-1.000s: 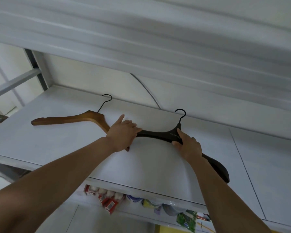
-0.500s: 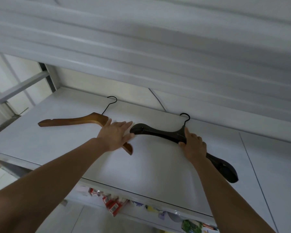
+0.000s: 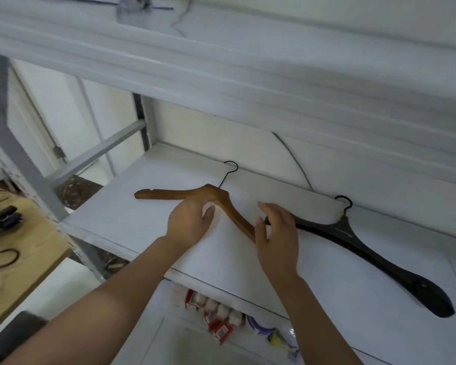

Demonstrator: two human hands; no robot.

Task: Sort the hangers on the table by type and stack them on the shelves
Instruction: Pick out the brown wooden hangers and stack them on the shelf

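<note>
Two hangers lie on the white shelf (image 3: 340, 285). The brown wooden hanger (image 3: 179, 194) is at the left, its black hook toward the back wall. The black hanger (image 3: 353, 238) lies to its right, reaching toward the shelf's front edge. My left hand (image 3: 190, 222) hovers loosely curled just in front of the brown hanger's middle and holds nothing. My right hand (image 3: 277, 238) has its fingers apart over the spot where the brown hanger's lower end and the black hanger's left tip meet, hiding both ends.
An upper shelf board (image 3: 221, 61) hangs low overhead. A grey metal post (image 3: 11, 143) stands at the left. Beyond it is a wooden table (image 3: 24, 259) with dark clips (image 3: 0, 217). Packets (image 3: 216, 312) lie on the lower shelf under the front edge.
My right hand has let go of the black hanger's neck and moved left to its tip. My left hand has drawn back a little. The view has swung, showing the table at the left.
</note>
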